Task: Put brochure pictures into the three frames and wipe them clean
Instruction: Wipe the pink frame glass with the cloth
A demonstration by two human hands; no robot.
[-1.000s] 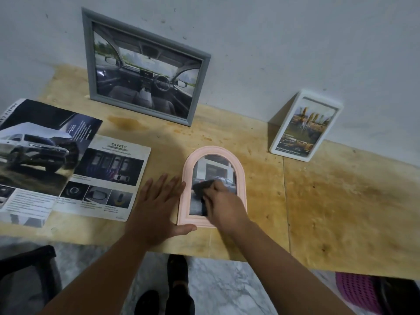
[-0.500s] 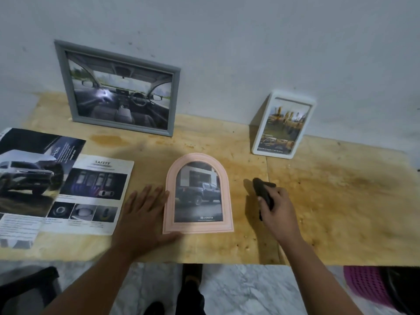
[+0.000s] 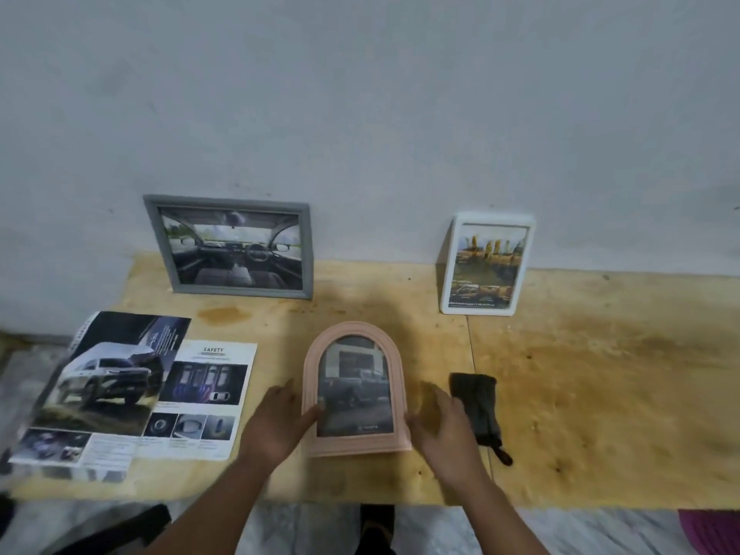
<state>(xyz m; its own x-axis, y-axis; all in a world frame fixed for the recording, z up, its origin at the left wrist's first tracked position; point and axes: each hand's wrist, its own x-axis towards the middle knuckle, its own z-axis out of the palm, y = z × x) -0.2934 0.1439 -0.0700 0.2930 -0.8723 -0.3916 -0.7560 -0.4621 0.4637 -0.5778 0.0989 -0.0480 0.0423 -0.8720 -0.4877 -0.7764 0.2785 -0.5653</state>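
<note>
With both hands (image 3: 280, 424) open, flanking the pink arched frame (image 3: 354, 388), cloth (image 3: 476, 406) beside.

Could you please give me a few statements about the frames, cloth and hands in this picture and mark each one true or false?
1. The grey rectangular frame leans against the wall. True.
2. The dark cloth is held in the right hand. False: it lies on the wooden table, beside that hand.
3. The pink arched frame stands upright against the wall. False: it lies on the table between both hands.
4. The left hand touches the pink frame's left edge. True.
5. The white rectangular frame is empty. False: it holds a picture.
</note>
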